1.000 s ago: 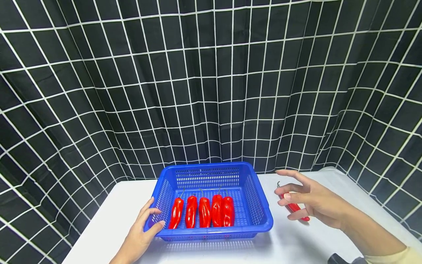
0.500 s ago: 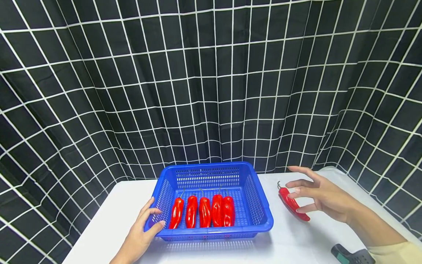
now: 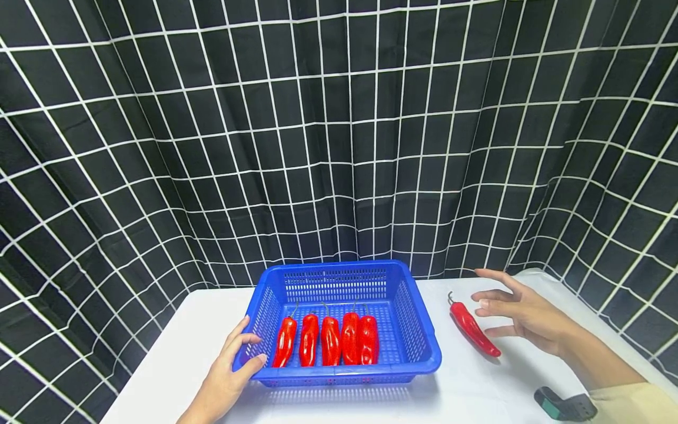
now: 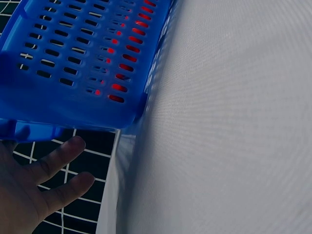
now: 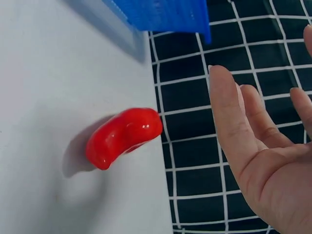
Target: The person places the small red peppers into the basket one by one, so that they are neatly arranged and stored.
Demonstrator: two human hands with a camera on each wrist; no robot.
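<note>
A blue perforated plastic basket (image 3: 346, 370) stands on the white table with several red peppers (image 3: 331, 341) side by side inside. My left hand (image 3: 225, 371) holds the basket's near left corner, thumb and a finger over the rim; in the left wrist view two other fingers spread outside the wall. To the basket's right, one long red pepper (image 3: 473, 330) with a curled stem lies alone on the cloth. Just right of it hovers my right hand (image 3: 521, 312), fingers spread, holding nothing. The right wrist view shows the lone pepper (image 5: 127, 135) apart from the fingers.
White cloth (image 3: 175, 353) covers the table. Black curtains (image 3: 318, 147) with a white grid surround its back and sides. Beside the right sleeve (image 3: 635, 403) is a dark device (image 3: 564, 406) with a green face.
My right hand has drawn back to the right, uncovering the lone pepper on the table. More of the dark device shows. My left hand keeps its place on the basket.
</note>
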